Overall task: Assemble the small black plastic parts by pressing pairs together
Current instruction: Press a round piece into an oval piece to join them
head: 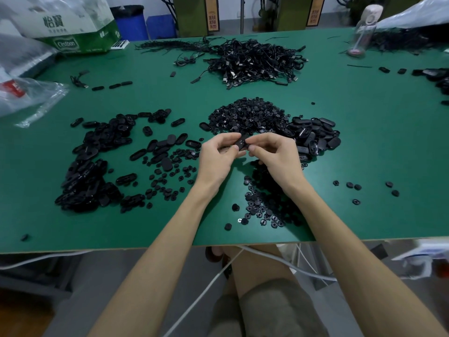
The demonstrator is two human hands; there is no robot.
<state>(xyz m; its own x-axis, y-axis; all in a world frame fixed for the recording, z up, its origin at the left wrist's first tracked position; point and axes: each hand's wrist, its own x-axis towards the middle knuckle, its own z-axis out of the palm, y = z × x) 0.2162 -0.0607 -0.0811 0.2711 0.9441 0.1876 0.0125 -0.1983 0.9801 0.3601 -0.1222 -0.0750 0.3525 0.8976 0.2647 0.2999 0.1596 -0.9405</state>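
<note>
Both hands meet above the middle of the green table (340,147). My left hand (218,156) and my right hand (274,154) pinch one small black oval plastic part (241,143) between thumbs and fingertips. A heap of small round black pieces (247,115) lies just beyond the hands. Oval black shells (313,135) are piled to the right of it. More oval shells (92,164) spread over the left side. Loose round pieces (264,205) lie under my right forearm.
A tangle of black cables (255,60) sits at the table's far middle. A green and white carton (73,27) and clear plastic bags (26,98) stand at the far left. A clear bottle (362,32) is at the far right. White cords (267,256) hang below the near edge.
</note>
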